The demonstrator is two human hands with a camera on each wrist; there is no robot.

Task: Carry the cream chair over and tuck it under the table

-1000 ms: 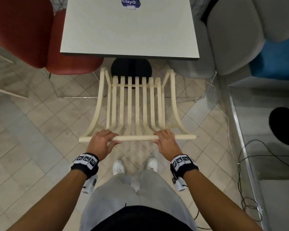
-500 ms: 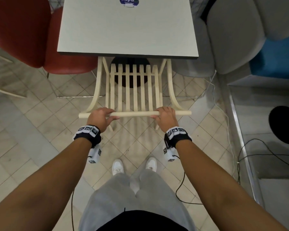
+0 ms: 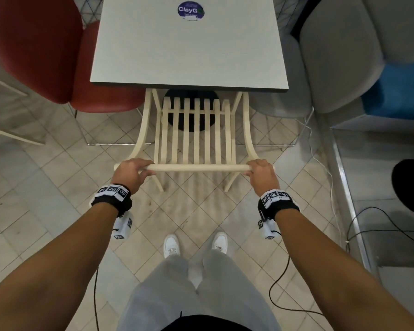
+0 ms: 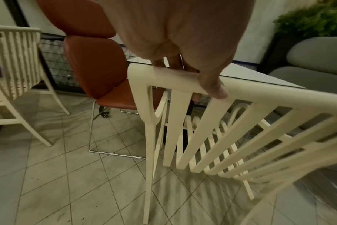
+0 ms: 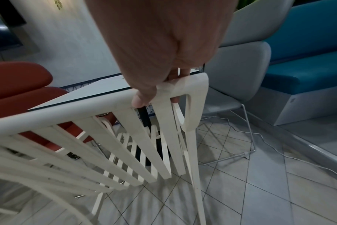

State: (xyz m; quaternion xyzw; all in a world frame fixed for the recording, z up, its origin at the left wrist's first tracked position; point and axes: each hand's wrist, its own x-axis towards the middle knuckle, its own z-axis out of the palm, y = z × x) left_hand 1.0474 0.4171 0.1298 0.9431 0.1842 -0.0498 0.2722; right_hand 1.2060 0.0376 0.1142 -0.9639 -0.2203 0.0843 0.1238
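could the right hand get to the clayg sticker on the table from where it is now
Probably not without letting go and leaning in. The right hand grips the cream chair at its top rail, and the sticker sits at the table's far end, with chair and tabletop between.

head view looks down; wrist views close, sharing chair.

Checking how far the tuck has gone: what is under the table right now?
Under the table sit the front of the cream chair seat and a dark round base. The tabletop hides the chair's front legs and the pedestal.
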